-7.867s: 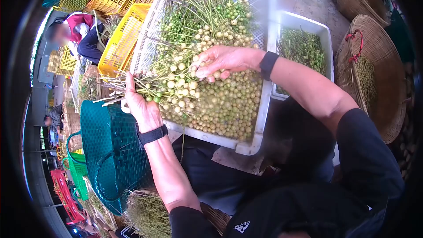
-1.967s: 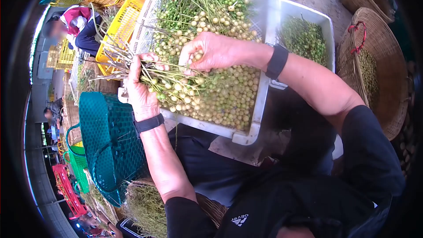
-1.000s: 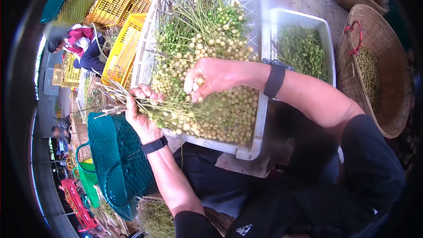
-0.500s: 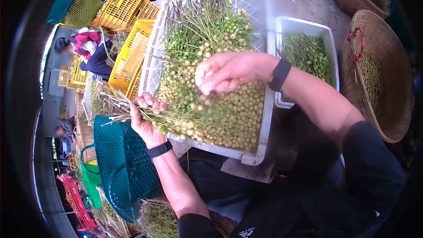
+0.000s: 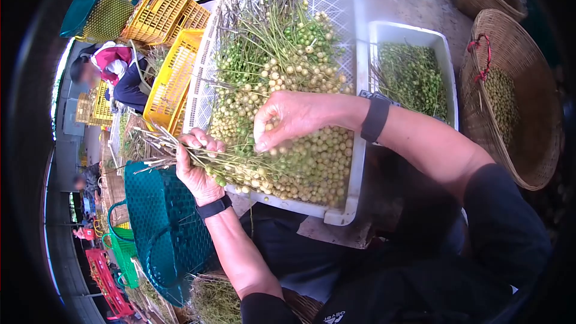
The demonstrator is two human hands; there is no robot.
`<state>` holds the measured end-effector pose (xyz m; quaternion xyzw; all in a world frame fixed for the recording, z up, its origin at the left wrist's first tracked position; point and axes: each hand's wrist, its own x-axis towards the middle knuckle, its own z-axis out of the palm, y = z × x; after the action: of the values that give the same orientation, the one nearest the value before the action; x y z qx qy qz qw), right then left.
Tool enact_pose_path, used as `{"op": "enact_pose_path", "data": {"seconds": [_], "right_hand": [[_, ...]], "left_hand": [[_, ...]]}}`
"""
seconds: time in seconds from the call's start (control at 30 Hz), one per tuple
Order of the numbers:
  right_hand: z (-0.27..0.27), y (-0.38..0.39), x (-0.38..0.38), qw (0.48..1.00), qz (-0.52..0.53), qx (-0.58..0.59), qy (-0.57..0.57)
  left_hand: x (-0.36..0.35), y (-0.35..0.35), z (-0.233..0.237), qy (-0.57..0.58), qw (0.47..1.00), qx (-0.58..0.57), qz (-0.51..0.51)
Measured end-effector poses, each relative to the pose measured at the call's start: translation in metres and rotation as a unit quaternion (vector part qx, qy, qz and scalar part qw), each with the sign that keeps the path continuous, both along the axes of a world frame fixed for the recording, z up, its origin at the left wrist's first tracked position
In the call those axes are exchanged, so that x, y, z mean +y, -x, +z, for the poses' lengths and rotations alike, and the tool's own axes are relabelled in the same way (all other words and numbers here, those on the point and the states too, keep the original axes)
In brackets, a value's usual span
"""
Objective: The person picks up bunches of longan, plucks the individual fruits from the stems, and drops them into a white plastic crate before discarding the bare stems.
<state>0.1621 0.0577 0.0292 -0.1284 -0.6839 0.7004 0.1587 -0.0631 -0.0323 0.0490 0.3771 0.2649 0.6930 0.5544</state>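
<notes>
Over a white crate (image 5: 339,215), holding a bunch of stems (image 5: 243,167) slantwise, gripped by the stalk ends in the left hand (image 5: 198,171). Reaching onto it with the right hand (image 5: 288,118), with thumb and fingertips curled nearly together; impossible to tell whether pinching any round fruit (image 5: 323,168). Seemingly picking at the bunch piece by piece; calling for a steady left grip and a light, close pinch.

The head camera looks forward and down, near the hands (image 5: 291,113), its dark edges unclear.
</notes>
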Motion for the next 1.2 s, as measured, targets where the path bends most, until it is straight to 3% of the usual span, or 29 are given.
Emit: {"op": "enact_pose_path", "data": {"seconds": [0.13,0.2,0.23,0.3,0.33,0.43,0.5,0.63,0.7,0.73,0.83,1.0,1.07,1.1,1.2], "right_hand": [[-0.006,0.005,-0.001,0.998,-0.011,0.011,-0.06],[-0.008,0.006,-0.005,0.973,-0.061,-0.021,-0.223],[-0.011,0.007,-0.004,0.973,-0.061,-0.022,-0.222],[-0.016,0.009,-0.002,0.994,-0.021,0.052,-0.094],[-0.016,0.007,-0.002,0.994,-0.02,0.052,-0.095],[-0.009,0.003,-0.002,0.996,-0.041,0.029,-0.077],[-0.003,0.004,-0.004,0.996,-0.045,-0.068,-0.019],[-0.013,0.009,-0.005,0.992,-0.043,-0.058,-0.1],[-0.009,0.001,-0.006,0.999,-0.02,0.005,0.038],[-0.009,-0.002,-0.002,0.999,-0.019,0.004,0.036],[-0.008,-0.008,0.017,0.973,-0.03,0.071,0.218],[-0.011,-0.01,0.018,0.971,-0.035,0.017,0.236],[-0.013,-0.006,0.014,0.989,0.013,-0.009,0.146],[-0.013,-0.002,0.012,0.986,0.04,-0.033,0.158],[-0.015,0.002,0.004,0.994,0.031,-0.042,0.1]], "left_hand": [[0.0,-0.002,0.0,-0.002,1.0,0.008,-0.008],[0.001,-0.004,-0.001,0.005,1.0,0.014,-0.003],[0.001,-0.005,-0.001,0.013,1.0,0.02,0.002],[0.001,-0.003,-0.002,0.009,1.0,0.017,0.004],[0.0,-0.003,-0.001,0.003,1.0,0.014,0.005],[0.0,-0.003,-0.001,0.003,1.0,0.012,0.008],[0.0,-0.005,-0.001,0.005,1.0,0.015,0.012],[0.0,-0.005,-0.002,0.008,0.999,0.032,-0.001],[0.0,0.0,-0.001,0.003,1.0,0.015,-0.007],[-0.001,0.002,0.004,-0.007,1.0,0.001,-0.027],[-0.004,0.009,0.007,-0.013,0.999,-0.025,0.02],[-0.008,0.015,0.01,-0.027,0.998,-0.051,0.027],[-0.009,0.014,0.01,-0.027,0.998,-0.046,0.032],[-0.009,0.013,0.011,-0.026,0.998,-0.045,0.031],[-0.007,0.011,0.01,-0.026,0.998,-0.045,0.021]]}}
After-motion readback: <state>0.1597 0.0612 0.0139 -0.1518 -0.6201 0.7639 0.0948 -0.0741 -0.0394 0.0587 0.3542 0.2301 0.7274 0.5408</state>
